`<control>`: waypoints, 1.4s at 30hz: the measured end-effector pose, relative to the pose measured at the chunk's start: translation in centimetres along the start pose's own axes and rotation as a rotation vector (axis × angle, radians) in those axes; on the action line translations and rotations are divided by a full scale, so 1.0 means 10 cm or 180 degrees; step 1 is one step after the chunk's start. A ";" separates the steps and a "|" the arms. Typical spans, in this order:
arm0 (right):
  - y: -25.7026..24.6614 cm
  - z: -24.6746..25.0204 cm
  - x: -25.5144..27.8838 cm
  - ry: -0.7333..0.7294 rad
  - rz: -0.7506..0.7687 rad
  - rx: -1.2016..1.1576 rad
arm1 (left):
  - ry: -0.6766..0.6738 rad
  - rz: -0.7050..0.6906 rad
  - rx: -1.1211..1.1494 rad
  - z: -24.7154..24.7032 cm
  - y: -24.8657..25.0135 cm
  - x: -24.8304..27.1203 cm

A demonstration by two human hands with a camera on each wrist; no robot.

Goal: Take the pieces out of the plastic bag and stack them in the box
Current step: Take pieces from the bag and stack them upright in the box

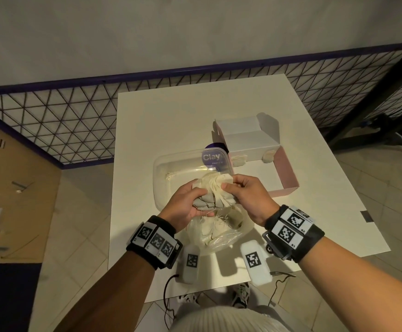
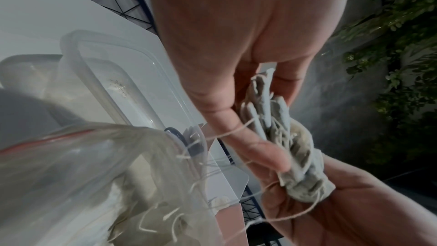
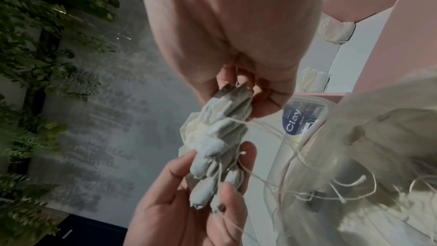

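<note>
Both hands hold one bundle of small pale sachets with strings (image 1: 213, 191) above the table. My left hand (image 1: 190, 202) cups its lower end; thumb and fingers curl round the bundle (image 2: 281, 137). My right hand (image 1: 237, 190) pinches the upper end of the bundle (image 3: 222, 128). Loose strings trail down into the clear plastic bag (image 1: 219, 232), which lies under the hands with several more sachets inside. The open pink and white box (image 1: 287, 174) stands at the back right, with two sachets (image 1: 239, 160) against its far wall.
A clear plastic tub (image 1: 169, 168) lies just behind the hands, with a purple "Clay" jar (image 1: 213, 156) at its right end. Two white tagged blocks (image 1: 255, 262) sit at the table's near edge. A wire-mesh fence (image 1: 75, 123) runs behind the table.
</note>
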State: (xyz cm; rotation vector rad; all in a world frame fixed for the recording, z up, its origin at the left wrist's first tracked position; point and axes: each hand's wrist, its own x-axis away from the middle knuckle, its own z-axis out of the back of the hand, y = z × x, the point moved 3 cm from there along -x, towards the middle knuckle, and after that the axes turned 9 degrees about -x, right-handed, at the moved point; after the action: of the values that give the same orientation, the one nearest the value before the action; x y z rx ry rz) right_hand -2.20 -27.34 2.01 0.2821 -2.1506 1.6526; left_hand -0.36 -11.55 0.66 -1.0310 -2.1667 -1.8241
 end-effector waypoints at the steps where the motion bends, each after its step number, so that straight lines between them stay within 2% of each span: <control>1: 0.00 0.01 0.00 0.0006 -0.0017 -0.0070 | -0.0021 -0.0043 -0.0019 0.00 0.00 0.00; 6: 0.03 0.00 0.01 -0.0068 -0.0302 -0.0671 | -0.0023 -0.0103 -0.0058 -0.02 0.00 0.02; 16: 0.05 0.00 0.00 0.0013 -0.0446 -0.0593 | 0.0083 0.0077 0.0107 -0.03 0.00 0.02; 19: 0.06 0.00 0.02 -0.0029 -0.0509 -0.0616 | 0.0126 0.0009 0.0094 -0.02 0.00 0.03; 29: 0.06 -0.03 0.04 -0.0031 -0.0341 -0.0485 | 0.0309 -0.0240 -0.0162 -0.06 0.00 0.03; 37: 0.09 0.04 0.03 0.0131 -0.0367 -0.0372 | 0.0305 -0.0099 0.0186 -0.04 -0.01 0.05; 42: -0.03 0.14 0.04 0.0206 0.0094 0.0121 | 0.0632 -0.0025 -0.0168 0.09 -0.06 -0.01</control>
State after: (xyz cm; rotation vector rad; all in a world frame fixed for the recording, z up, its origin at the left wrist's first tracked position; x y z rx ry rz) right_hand -2.74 -28.75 2.21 0.2059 -2.0872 1.6970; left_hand -0.37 -10.77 -0.10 -0.8126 -2.0208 -1.9070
